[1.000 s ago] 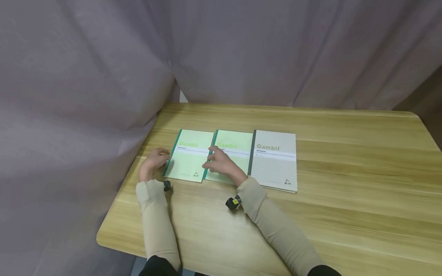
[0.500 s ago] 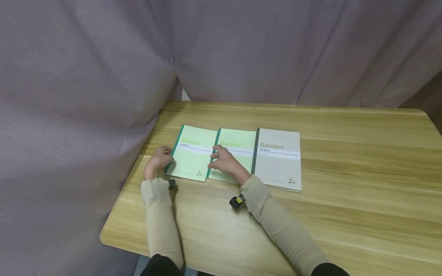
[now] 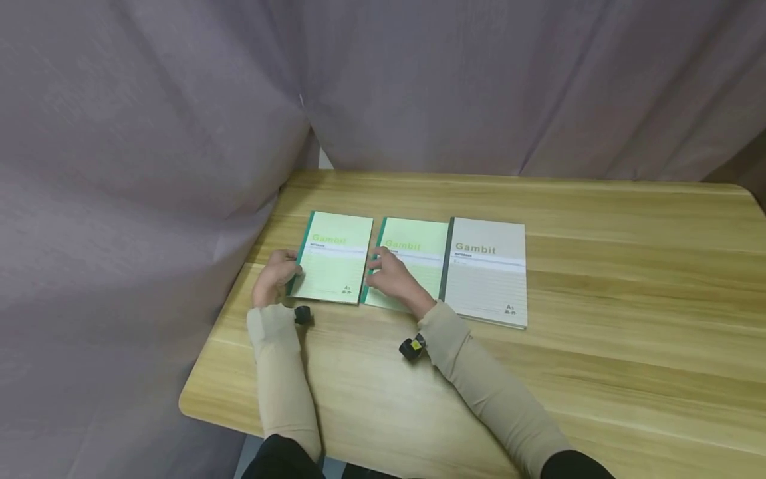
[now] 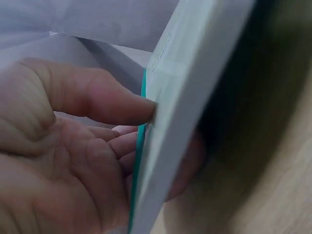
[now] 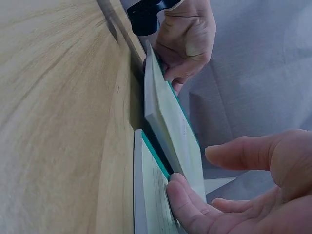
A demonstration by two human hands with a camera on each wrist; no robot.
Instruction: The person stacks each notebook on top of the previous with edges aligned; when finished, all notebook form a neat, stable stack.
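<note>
— Location of the left green notebook [image 3: 335,258]?
— On the bench [image 3: 598,346], spine edge raised. Left hand [image 3: 274,278] pinches that edge; right hand [image 3: 391,279], fingers loosely spread, touches its opposite edge.

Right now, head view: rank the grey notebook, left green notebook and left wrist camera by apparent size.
1. grey notebook, largest.
2. left green notebook, smaller; it looks partly lifted, so the gap is unsure.
3. left wrist camera, far smallest.
</note>
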